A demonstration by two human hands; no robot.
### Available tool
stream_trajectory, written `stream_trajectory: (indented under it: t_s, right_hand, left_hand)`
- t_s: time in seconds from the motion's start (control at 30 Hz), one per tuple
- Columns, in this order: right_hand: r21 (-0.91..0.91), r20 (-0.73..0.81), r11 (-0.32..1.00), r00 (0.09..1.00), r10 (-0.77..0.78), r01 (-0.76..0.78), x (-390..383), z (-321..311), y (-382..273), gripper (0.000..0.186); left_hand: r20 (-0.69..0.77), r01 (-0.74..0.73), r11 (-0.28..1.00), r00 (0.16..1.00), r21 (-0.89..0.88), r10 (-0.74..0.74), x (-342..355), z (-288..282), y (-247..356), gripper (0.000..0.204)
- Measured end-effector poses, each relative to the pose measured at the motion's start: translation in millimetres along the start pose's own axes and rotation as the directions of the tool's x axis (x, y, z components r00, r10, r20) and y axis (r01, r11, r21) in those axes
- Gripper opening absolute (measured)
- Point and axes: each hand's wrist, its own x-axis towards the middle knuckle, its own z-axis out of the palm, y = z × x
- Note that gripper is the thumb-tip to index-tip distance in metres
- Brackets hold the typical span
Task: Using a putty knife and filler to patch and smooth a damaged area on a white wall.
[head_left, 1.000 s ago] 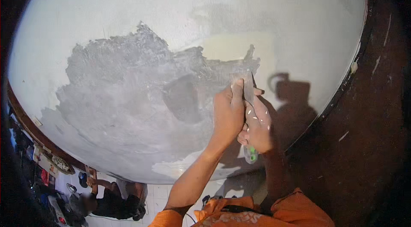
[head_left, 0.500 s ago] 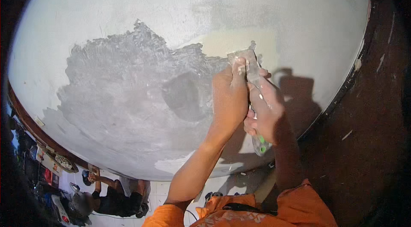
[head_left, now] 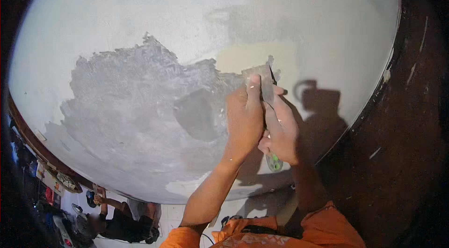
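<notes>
A broad, pale wall (head_left: 140, 9) fills most of the view, its surface smooth and matte, curving with the lens. Across its middle spreads a ragged patch of grey plaster (head_left: 126, 107), rough and streaked, with a jagged upper edge and a darker, smoother oval inside it. Right of the patch lies a small cream-yellow area (head_left: 252, 56) of bare wall. A putty knife (head_left: 263, 82) with a flat, thin metal blade smeared in grey lies against the wall at the patch's right edge, just under the cream area; its green-tipped handle (head_left: 275, 163) sticks out below the hands. The left hand (head_left: 244, 119) presses on the blade's face, fingers held close together and stretched upward, the fingertips resting on the metal. The right hand (head_left: 280, 131) is curled round the handle, fingers wrapped tightly, touching the left hand along its side. Both forearms rise from orange sleeves (head_left: 322, 227) at the lower edge. The hands cast a dark shadow (head_left: 322, 107) on the wall to the right. A dark brown, scuffed surface (head_left: 402, 154) borders the wall on the right. Far below at lower left, another person (head_left: 117, 220) in dark clothing sits on a light floor.
</notes>
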Motion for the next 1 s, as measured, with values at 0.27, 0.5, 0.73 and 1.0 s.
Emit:
stream_trajectory:
  t_s: [0.27, 0.5, 0.73, 1.0]
  right_hand:
    - [0.273, 0.084, 0.961, 0.995, -0.061, 0.036, -10.3, -2.7, 27.8, 0.048]
    - [0.254, 0.067, 0.962, 0.994, 0.084, -0.099, -16.8, -17.7, 37.0, 0.030]
    - [0.294, 0.032, 0.931, 0.976, 0.215, -0.215, -4.3, -8.6, 13.7, 0.028]
    - [0.058, -0.020, 0.992, 0.993, 0.116, -0.115, -13.4, -18.5, 20.8, 0.030]
  left_hand:
    - [0.065, 0.063, 0.998, 0.996, 0.005, -0.063, -2.3, -4.9, -0.7, 0.053]
    - [0.084, -0.078, 0.995, 0.994, 0.063, 0.073, -0.6, -3.0, -21.0, 0.053]
    - [0.072, 0.093, 0.899, 0.995, -0.428, -0.069, -2.6, 12.8, -13.8, 0.052]
    - [0.049, 0.037, 0.985, 0.998, -0.167, -0.029, -5.6, 13.6, 4.1, 0.048]
